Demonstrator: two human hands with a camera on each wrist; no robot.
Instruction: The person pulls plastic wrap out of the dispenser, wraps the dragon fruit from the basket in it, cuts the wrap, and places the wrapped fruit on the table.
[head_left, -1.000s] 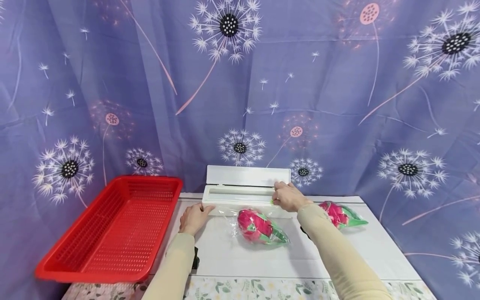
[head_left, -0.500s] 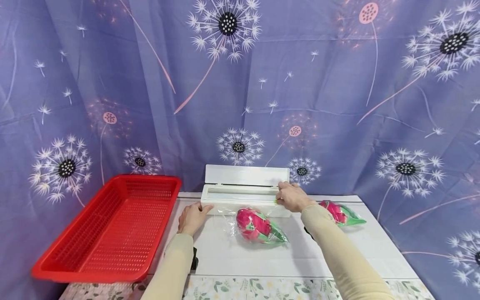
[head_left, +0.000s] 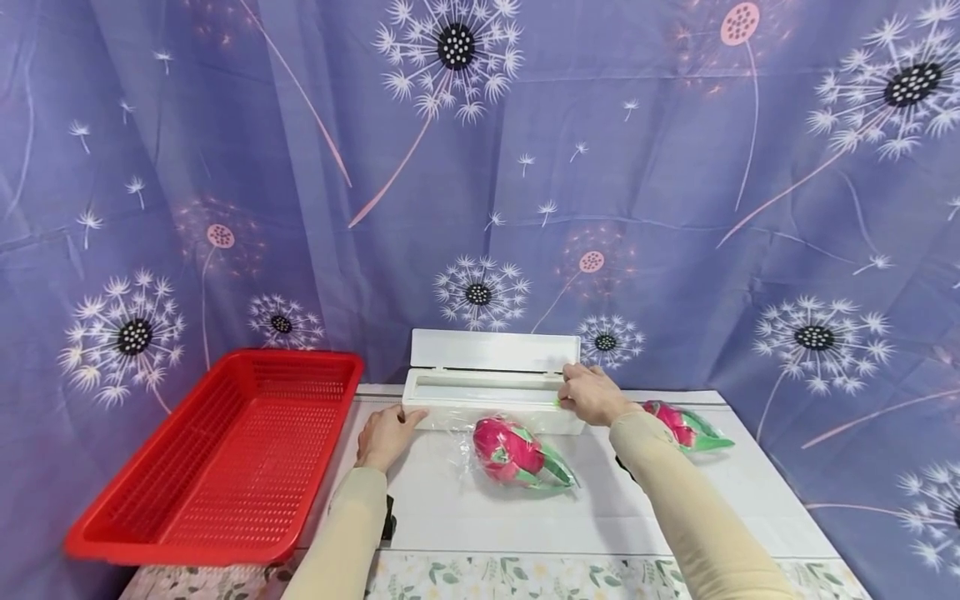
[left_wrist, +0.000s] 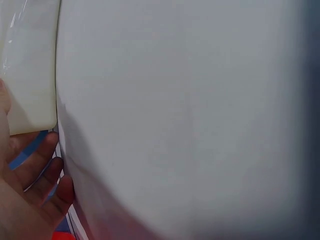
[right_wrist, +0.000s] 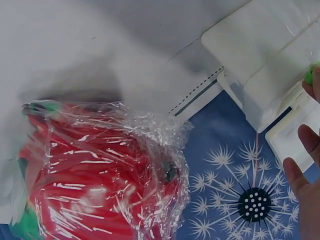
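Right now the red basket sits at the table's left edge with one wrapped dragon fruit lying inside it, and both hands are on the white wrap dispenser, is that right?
Not quite. The red basket holds no fruit: the head view shows both wrapped dragon fruits on the table, one in front of the white wrap dispenser and one right of it. The left hand and right hand are on the dispenser as you said.

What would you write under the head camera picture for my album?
Two hands rest on a white wrap box, a wrapped pink fruit before it and a red basket at the left.
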